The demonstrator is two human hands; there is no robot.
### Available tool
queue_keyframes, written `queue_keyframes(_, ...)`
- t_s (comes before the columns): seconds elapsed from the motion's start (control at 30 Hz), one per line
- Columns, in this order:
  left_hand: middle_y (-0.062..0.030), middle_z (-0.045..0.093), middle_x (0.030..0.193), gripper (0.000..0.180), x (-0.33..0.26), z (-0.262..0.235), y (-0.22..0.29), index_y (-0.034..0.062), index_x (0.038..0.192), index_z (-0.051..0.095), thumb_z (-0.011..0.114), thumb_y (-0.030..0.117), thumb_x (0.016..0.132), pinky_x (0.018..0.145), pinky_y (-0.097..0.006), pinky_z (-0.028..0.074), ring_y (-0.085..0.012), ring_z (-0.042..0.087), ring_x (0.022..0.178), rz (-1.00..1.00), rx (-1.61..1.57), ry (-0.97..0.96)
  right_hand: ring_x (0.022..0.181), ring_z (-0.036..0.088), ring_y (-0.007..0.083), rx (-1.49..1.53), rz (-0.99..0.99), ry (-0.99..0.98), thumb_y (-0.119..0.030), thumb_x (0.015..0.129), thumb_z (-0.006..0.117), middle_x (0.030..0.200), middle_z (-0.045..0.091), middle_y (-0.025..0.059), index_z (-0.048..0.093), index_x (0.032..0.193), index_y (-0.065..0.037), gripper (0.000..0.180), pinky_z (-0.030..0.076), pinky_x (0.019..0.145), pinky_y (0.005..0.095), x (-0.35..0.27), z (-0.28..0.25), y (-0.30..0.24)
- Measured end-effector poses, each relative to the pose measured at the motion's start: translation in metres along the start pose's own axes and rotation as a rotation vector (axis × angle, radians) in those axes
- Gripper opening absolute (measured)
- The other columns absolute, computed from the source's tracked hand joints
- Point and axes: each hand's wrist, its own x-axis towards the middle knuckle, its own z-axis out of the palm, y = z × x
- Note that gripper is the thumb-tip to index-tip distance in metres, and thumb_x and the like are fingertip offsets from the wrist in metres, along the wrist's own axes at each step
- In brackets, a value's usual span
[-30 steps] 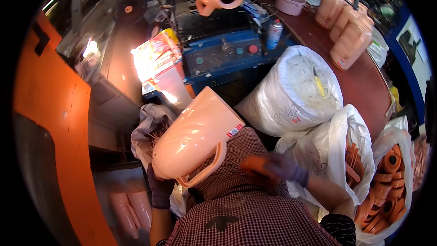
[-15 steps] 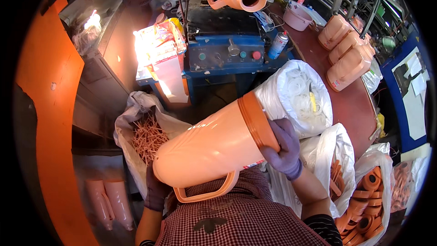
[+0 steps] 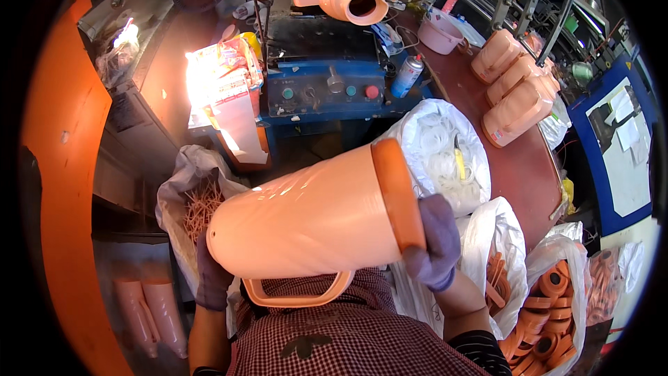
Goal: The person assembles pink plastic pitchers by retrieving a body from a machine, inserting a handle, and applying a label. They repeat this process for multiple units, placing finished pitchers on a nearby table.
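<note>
While the L hand cups the peach jug's rounded end, fingers mostly hidden, the R hand grips the orange ring opposite, prob. to keep both steady & lined up. Jug lies sideways btwn hands; loose rings sit bagged, R of the R hand.

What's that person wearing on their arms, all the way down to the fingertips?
Purple-grey gloves! The right glove looks soft and snug, with a cuff at the wrist. The left glove looks darker and is partly hidden. The right sleeve is black with thin, pale stripes. Only a dark bit of the left sleeve shows. Both sleeves stop well short of the gloves.
</note>
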Motion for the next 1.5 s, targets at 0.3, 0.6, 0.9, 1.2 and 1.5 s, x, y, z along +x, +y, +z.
queue_keyframes(0.3, -0.0129, 0.053, 0.144, 0.048, 0.017, -0.021, -0.040, 0.0029, 0.143, 0.046, 0.040, 0.034, 0.106, 0.109, -0.040, 0.044, -0.0246, 0.053, 0.129, -0.065, -0.375, -0.041, 0.088, 0.058, 0.0333, -0.035, -0.147, 0.013, -0.048, 0.088, 0.067, 0.108, 0.059, 0.0163, 0.064, 0.123, 0.001, 0.060, 0.048, 0.079, 0.0471, -0.035, 0.014, 0.011)
queue_keyframes(0.6, -0.0217, 0.054, 0.135, 0.077, -0.007, 0.126, 0.106, -0.0047, 0.149, 0.036, 0.053, 0.029, 0.081, 0.101, -0.045, 0.047, -0.0357, 0.054, 0.123, 0.672, 0.832, -0.007, 0.128, 0.054, 0.0376, 0.395, 1.352, -0.096, -0.046, 0.104, 0.041, 0.130, 0.061, 0.0266, 0.054, 0.138, -0.001, 0.058, 0.039, 0.110, 0.0406, -0.129, 0.048, 0.050)
queue_keyframes(0.9, -0.0159, 0.048, 0.141, 0.091, 0.047, 0.142, 0.110, -0.0014, 0.150, 0.034, 0.073, 0.036, 0.077, 0.109, -0.042, 0.037, -0.0282, 0.046, 0.129, 0.326, 1.111, -0.457, 0.093, 0.064, 0.0342, -0.892, 0.982, 0.025, -0.008, 0.085, 0.061, 0.103, 0.065, 0.0143, 0.066, 0.111, -0.009, 0.026, 0.052, 0.084, 0.0444, -0.218, -0.141, 0.007)
queue_keyframes(1.2, -0.0182, 0.049, 0.138, 0.114, 0.044, 0.175, 0.091, 0.0019, 0.154, 0.027, 0.078, 0.052, 0.065, 0.108, -0.045, 0.038, -0.0297, 0.046, 0.128, 0.444, 0.955, -0.373, 0.105, 0.066, 0.0254, -1.126, 1.216, -1.141, -0.024, 0.086, 0.063, 0.113, 0.069, 0.0090, 0.072, 0.110, -0.016, 0.027, 0.048, 0.085, 0.0426, -0.293, -0.182, 0.143)
queue_keyframes(1.5, -0.0188, 0.035, 0.153, 0.109, 0.024, 0.128, 0.097, 0.0015, 0.156, 0.025, 0.077, 0.040, 0.069, 0.115, -0.044, 0.031, -0.0313, 0.037, 0.140, 0.376, 0.899, -0.103, 0.094, 0.068, 0.0316, -0.931, 0.770, -0.214, -0.021, 0.088, 0.064, 0.096, 0.070, 0.0146, 0.070, 0.099, -0.006, 0.019, 0.053, 0.079, 0.0390, -0.260, -0.226, 0.144)
